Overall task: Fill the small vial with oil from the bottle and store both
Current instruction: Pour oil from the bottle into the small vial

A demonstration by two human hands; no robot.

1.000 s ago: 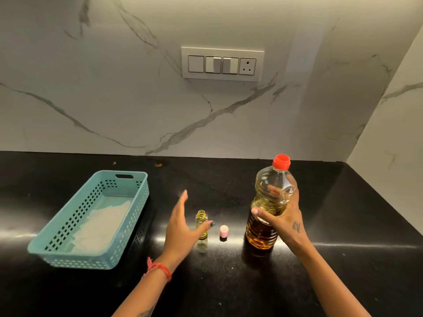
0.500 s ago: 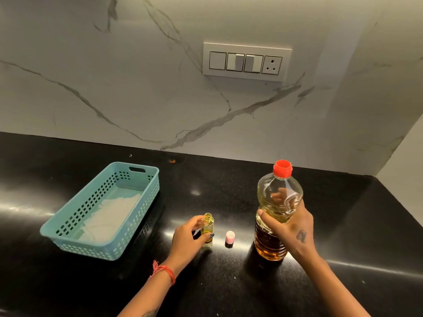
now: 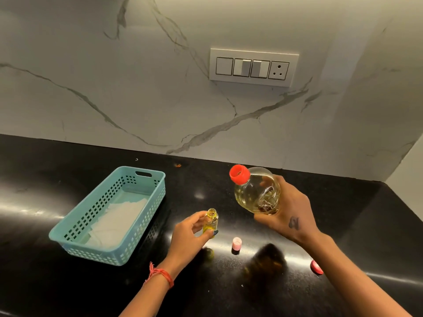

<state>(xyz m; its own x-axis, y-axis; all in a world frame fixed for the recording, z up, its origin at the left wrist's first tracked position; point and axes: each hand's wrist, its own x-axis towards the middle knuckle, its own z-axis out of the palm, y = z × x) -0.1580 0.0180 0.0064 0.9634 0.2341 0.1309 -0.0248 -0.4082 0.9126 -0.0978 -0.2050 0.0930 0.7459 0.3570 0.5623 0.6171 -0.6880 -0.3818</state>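
Basket [image 3: 68, 227] of teal plastic sits at our left on the black counter [image 3: 45, 289], a white liner on its floor; neither vessel is in it yet. Just right of it our left hand [image 3: 187, 232] pinches the small vial [image 3: 211, 221] between thumb and fingers, holding it upright off the counter with its mouth uncapped and yellow oil low inside. Its pink cap [image 3: 237, 243] stands on the counter between our hands. Further right, our right hand [image 3: 288, 213] grips the oil bottle [image 3: 257, 191], lifted and tipped neck-first toward the vial, the red cap [image 3: 239, 173] seemingly still on its neck. We judge the pouring step is just starting: next the spout must meet the vial's narrow mouth and tilt slowly, or oil will spill.
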